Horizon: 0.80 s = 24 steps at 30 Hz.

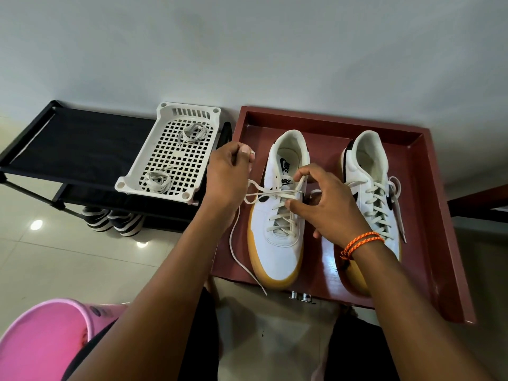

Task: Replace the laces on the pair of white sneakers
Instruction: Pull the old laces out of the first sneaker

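Now both white leather sneakers sit in a glossy maroon tray (428, 188). On the left sneaker (277, 232), the left hand (228, 177) curls round one flat cream lace (236, 243) end, while the right hand (327, 202) pinches the other near the tongue. The right sneaker (371, 171) is laced. Two coiled laces (158, 181) lie in a perforated white plastic basket (132, 177).
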Each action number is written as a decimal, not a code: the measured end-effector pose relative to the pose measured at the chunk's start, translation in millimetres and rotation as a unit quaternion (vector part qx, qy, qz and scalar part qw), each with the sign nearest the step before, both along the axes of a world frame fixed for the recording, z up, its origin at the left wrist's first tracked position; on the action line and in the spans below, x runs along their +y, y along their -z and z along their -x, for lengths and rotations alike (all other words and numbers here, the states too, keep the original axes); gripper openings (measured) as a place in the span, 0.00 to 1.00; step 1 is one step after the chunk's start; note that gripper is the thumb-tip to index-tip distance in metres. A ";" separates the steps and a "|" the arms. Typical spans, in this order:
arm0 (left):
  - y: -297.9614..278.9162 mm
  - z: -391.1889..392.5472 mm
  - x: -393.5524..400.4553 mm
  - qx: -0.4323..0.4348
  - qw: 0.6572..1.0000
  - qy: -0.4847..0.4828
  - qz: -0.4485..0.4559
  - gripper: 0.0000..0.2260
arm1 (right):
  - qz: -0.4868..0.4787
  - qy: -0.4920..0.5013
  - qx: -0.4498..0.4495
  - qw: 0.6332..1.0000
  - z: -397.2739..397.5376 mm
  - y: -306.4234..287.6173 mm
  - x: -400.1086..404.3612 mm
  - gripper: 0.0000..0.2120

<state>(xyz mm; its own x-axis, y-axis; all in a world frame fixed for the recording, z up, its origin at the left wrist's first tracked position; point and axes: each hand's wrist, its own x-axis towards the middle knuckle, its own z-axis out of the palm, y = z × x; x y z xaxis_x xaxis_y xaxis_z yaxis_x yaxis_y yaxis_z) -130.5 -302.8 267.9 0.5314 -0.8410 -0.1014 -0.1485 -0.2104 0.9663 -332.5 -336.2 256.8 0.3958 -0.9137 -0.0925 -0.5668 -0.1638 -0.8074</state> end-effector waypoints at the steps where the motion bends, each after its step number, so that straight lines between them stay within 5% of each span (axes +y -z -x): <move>1: 3.2 0.0 0.2 -0.051 0.999 0.012 -0.002 0.13 | 0.005 0.000 0.006 1.000 -0.3 0.3 -0.3 0.19; 4: 10.5 4.2 0.6 -0.188 0.981 0.045 -0.018 0.10 | 0.014 -0.001 0.015 1.000 0.1 1.2 -0.9 0.20; 11: 20.2 1.8 5.0 -0.327 0.935 0.106 -0.082 0.09 | 0.023 -0.002 0.017 1.000 -0.4 1.0 1.1 0.19; 15: 18.9 -4.2 3.9 -0.262 0.953 0.118 -0.095 0.10 | 0.058 0.000 0.035 0.998 -4.7 3.9 6.4 0.16; 20: 16.2 -0.2 1.8 -0.221 0.965 0.103 -0.102 0.07 | 0.255 -0.006 0.101 0.962 -14.7 8.0 9.5 0.02; 22: 15.7 -0.2 1.3 -0.207 0.969 0.092 -0.096 0.05 | 0.166 0.037 0.005 0.985 -19.0 6.3 7.1 0.03; 24: 13.9 -0.2 1.0 -0.194 0.973 0.086 -0.094 0.05 | -0.006 0.098 -0.191 0.977 -20.3 -6.9 2.1 0.05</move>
<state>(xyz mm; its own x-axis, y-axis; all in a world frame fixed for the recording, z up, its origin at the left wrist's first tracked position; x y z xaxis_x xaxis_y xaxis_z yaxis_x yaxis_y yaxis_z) -130.3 -301.8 254.0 0.4137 -0.9067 -0.0817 -0.5424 -0.3175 0.7778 -312.1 -334.0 263.7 0.2213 -0.9750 0.0174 -0.2436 -0.0725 -0.9672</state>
